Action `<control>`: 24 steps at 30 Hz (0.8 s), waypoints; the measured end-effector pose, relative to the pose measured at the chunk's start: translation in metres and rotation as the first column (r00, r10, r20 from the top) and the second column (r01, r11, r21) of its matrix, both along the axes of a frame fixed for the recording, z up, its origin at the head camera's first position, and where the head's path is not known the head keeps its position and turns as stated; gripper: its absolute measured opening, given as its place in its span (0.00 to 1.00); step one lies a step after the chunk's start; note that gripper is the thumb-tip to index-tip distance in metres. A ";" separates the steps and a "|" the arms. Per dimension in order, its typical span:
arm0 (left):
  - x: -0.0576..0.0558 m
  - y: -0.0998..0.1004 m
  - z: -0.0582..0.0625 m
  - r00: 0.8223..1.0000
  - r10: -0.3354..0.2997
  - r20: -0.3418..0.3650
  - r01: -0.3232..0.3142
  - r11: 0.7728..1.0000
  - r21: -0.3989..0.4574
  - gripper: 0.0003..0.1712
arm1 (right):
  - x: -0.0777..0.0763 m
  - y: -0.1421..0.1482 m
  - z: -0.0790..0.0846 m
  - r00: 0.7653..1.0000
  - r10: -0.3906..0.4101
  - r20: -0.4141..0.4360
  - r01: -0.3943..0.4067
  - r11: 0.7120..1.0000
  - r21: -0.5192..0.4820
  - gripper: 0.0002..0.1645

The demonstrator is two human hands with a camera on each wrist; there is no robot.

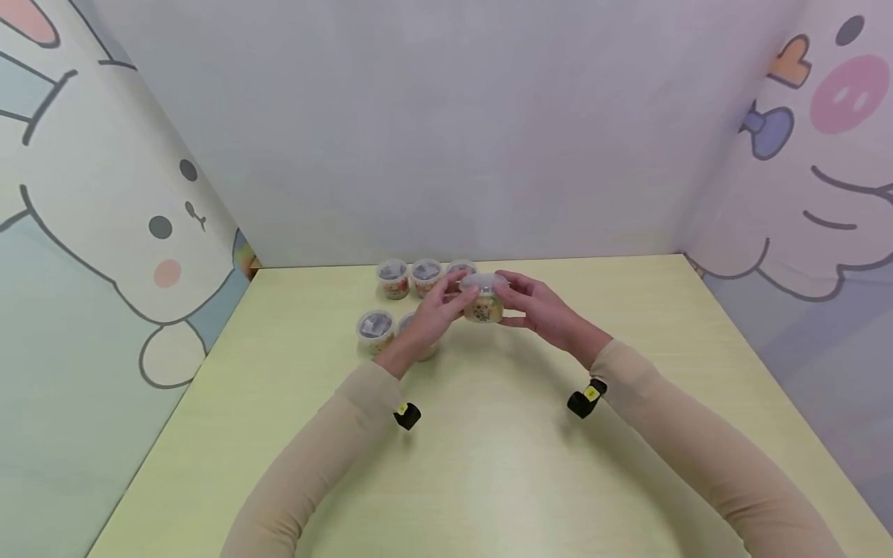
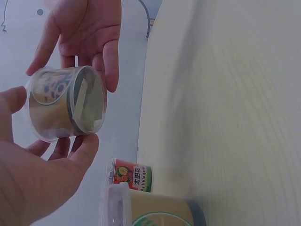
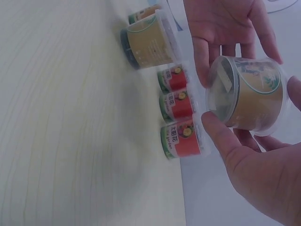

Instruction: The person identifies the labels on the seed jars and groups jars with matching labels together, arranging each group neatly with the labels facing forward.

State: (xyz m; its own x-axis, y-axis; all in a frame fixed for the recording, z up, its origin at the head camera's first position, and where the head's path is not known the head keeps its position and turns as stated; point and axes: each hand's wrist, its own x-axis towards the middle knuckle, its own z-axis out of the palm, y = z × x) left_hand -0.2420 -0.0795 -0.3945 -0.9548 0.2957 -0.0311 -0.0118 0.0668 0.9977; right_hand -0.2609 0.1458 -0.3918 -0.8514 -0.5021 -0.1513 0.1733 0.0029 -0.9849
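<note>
Between both hands, raised over the table, is a small lidded plastic cup (image 1: 484,310) with a tan label. My left hand (image 1: 434,316) holds its left side and my right hand (image 1: 540,308) its right, thumbs high near the clear lid. The left wrist view shows fingers and thumb curved about the cup (image 2: 54,110), a drawing on its label. A pale slip shows through the clear end of the cup (image 3: 256,94) in the right wrist view.
Three red-labelled cups (image 3: 178,104) stand in a row by the back wall. Nearer, left of the held cup, are two tan-labelled ones, one a whole cup (image 1: 375,329), the other partly behind the left arm. Cartoon-printed walls (image 1: 84,325) flank the pale yellow table (image 1: 488,465).
</note>
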 end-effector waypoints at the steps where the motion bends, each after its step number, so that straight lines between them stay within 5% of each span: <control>1: 0.000 -0.001 0.001 1.000 -0.003 -0.003 0.003 1.000 -0.006 0.36 | 0.000 0.000 0.000 1.000 0.003 -0.003 -0.003 1.000 0.003 0.44; 16: -0.006 -0.023 0.020 0.992 -0.125 -0.001 0.123 0.975 -0.185 0.43 | -0.001 -0.005 0.005 0.998 0.040 -0.051 -0.035 0.995 0.089 0.46; 24: -0.009 -0.038 0.031 0.975 -0.221 0.015 0.213 0.914 -0.346 0.44 | 0.000 -0.006 0.006 0.980 0.119 -0.161 -0.071 0.959 0.275 0.53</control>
State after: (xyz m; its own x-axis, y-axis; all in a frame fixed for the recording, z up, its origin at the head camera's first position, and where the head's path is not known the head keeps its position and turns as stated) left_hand -0.2509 -0.1172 -0.3637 -0.8702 0.4706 -0.1461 0.0648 0.4031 0.9129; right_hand -0.2612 0.1395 -0.3855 -0.8268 -0.5438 -0.1441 -0.0149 0.2773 -0.9607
